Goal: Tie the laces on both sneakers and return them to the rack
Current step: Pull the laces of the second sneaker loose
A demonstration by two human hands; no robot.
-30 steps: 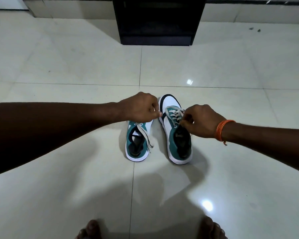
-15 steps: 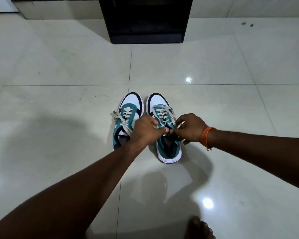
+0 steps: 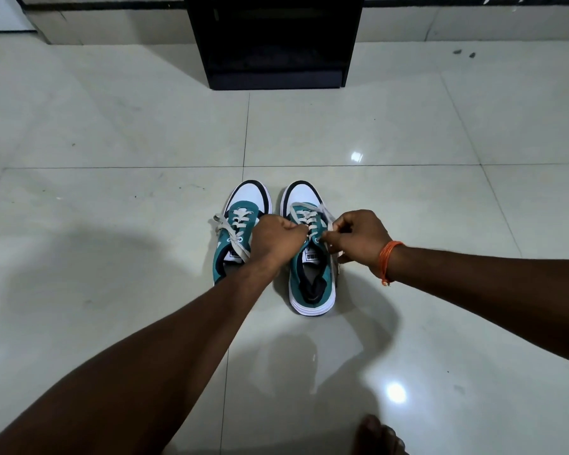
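Two teal and white sneakers stand side by side on the tiled floor, toes pointing away from me. Over the right sneaker [image 3: 312, 277], my left hand [image 3: 273, 239] pinches one end of its pale lace [image 3: 304, 208] and my right hand [image 3: 358, 236] pinches the other end, both just above the tongue. The left sneaker [image 3: 240, 221] has its laces lying loose across its top and side, and my left wrist hides its heel. The black rack [image 3: 273, 41] stands at the far wall, straight ahead.
Glossy pale floor tiles [image 3: 112, 126] stretch all around the shoes. My bare foot [image 3: 378, 436] shows at the bottom edge. A wall skirting runs along the back on both sides of the rack.
My left arm swung from stretching across the left side to reaching in from below. Both hands stayed on the right sneaker's lace, and the left sneaker came into fuller view.
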